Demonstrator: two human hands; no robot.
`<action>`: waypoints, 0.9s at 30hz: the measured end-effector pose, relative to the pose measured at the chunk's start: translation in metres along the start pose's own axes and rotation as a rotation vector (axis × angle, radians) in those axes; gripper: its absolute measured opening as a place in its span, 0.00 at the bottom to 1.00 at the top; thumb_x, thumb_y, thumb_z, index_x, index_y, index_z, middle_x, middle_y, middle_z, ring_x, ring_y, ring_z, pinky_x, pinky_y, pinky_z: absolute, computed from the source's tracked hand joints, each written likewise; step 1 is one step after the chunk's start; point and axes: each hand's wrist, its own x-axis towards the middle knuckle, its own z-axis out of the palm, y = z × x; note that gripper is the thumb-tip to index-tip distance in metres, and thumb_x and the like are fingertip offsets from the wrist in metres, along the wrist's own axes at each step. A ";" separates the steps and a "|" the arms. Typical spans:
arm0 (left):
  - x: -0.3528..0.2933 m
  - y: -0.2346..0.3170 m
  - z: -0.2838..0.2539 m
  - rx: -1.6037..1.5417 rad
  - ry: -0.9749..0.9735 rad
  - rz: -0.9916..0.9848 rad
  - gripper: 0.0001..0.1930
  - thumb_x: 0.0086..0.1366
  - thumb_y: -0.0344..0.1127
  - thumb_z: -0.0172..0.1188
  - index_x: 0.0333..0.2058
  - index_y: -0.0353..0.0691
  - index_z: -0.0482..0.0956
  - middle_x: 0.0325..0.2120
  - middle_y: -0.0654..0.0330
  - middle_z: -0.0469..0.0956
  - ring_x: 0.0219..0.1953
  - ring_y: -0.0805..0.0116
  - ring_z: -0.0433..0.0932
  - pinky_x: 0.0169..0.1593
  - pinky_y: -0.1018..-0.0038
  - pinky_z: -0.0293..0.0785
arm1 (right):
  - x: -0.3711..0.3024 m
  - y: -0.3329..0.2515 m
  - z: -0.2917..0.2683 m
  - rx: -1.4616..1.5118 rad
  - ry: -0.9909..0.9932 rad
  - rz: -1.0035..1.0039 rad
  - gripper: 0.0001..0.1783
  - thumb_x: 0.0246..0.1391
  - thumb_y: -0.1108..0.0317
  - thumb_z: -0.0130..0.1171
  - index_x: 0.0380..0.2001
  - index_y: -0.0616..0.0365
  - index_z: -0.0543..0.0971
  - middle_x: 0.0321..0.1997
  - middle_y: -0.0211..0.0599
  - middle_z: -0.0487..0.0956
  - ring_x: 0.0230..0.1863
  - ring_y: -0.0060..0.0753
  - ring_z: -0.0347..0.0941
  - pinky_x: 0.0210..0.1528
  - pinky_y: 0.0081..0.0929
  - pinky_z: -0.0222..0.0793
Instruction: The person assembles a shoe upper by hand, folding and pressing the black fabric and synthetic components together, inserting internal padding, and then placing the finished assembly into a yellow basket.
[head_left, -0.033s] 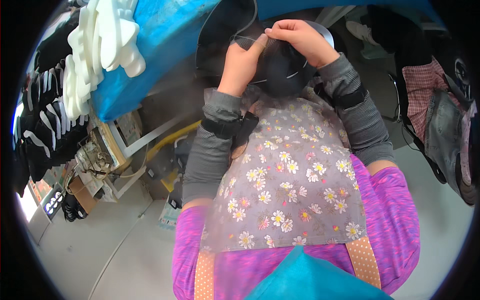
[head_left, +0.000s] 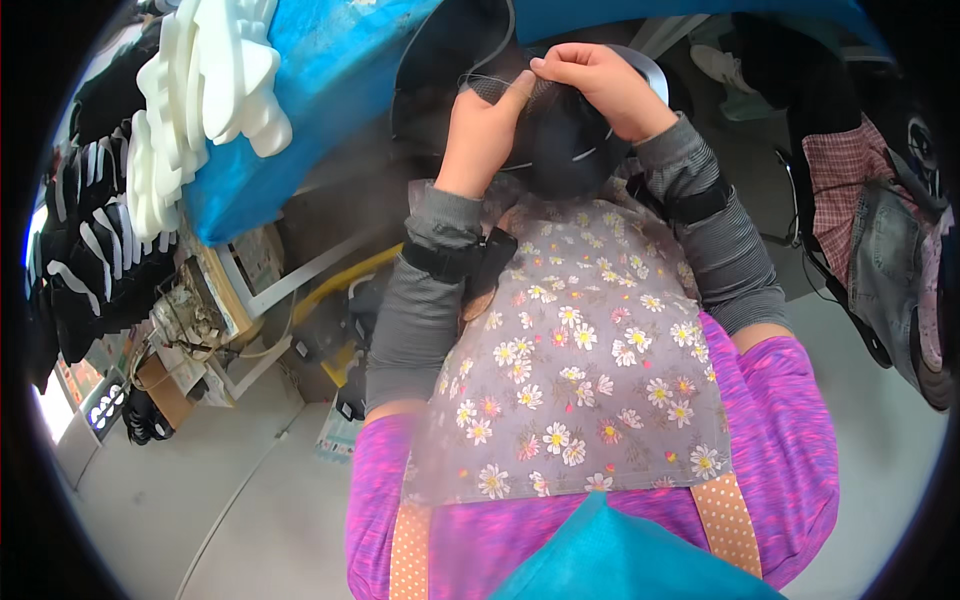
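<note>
A black, curved piece with a dark mesh patch (head_left: 488, 88) lies under both hands at the top middle. My left hand (head_left: 478, 140) is closed on its mesh edge, thumb pointing up and right. A thin pale thread (head_left: 484, 76) arcs over that mesh beside the left thumb. My right hand (head_left: 612, 88) holds a pinch, thumb against forefinger, its tips close to the left thumb tip. What sits in that pinch is too small to make out. Below the hands, a smooth black rounded part (head_left: 565, 155) rests near my lap.
A blue-covered table (head_left: 330, 70) carries stacked white foam shapes (head_left: 215, 90). Rows of black-and-white pieces (head_left: 100, 240) hang at far left. A flowered apron (head_left: 590, 350) covers my lap. Clothes (head_left: 850, 210) lie over a chair at right, and a shoe (head_left: 718, 65) shows behind.
Both hands have dipped very slightly. The pinch and the hold on the black mesh piece look the same.
</note>
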 end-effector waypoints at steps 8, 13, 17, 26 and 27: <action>0.011 0.002 0.000 0.082 0.007 0.035 0.20 0.65 0.43 0.63 0.17 0.40 0.75 0.14 0.76 0.67 0.18 0.86 0.61 0.21 0.81 0.56 | -0.003 -0.006 0.006 0.097 0.063 0.066 0.12 0.60 0.60 0.60 0.33 0.59 0.82 0.29 0.18 0.77 0.31 0.11 0.69 0.36 0.14 0.66; 0.016 -0.010 -0.003 0.051 0.003 -0.053 0.16 0.65 0.43 0.62 0.23 0.37 0.79 0.18 0.75 0.70 0.21 0.85 0.64 0.25 0.81 0.60 | 0.005 0.002 -0.003 0.082 0.010 0.084 0.11 0.62 0.61 0.58 0.36 0.58 0.81 0.32 0.17 0.78 0.33 0.09 0.70 0.37 0.10 0.66; 0.016 -0.015 -0.009 0.107 -0.005 0.044 0.17 0.66 0.42 0.61 0.22 0.36 0.79 0.17 0.75 0.71 0.21 0.85 0.64 0.24 0.79 0.61 | 0.004 0.000 0.004 0.143 0.050 0.011 0.12 0.60 0.61 0.60 0.34 0.59 0.82 0.30 0.16 0.76 0.32 0.09 0.67 0.37 0.12 0.63; 0.011 -0.009 -0.007 0.316 -0.014 0.017 0.18 0.66 0.42 0.61 0.22 0.35 0.76 0.18 0.74 0.71 0.22 0.85 0.64 0.25 0.80 0.60 | 0.002 0.006 0.004 0.207 0.025 -0.004 0.11 0.61 0.61 0.59 0.31 0.57 0.81 0.29 0.15 0.76 0.31 0.08 0.68 0.37 0.11 0.63; 0.011 -0.009 -0.007 0.248 -0.011 0.027 0.17 0.66 0.42 0.61 0.23 0.36 0.77 0.19 0.73 0.71 0.23 0.85 0.64 0.26 0.80 0.61 | 0.004 0.009 0.003 0.176 0.037 -0.022 0.12 0.61 0.60 0.59 0.32 0.57 0.82 0.30 0.16 0.77 0.32 0.08 0.68 0.38 0.10 0.63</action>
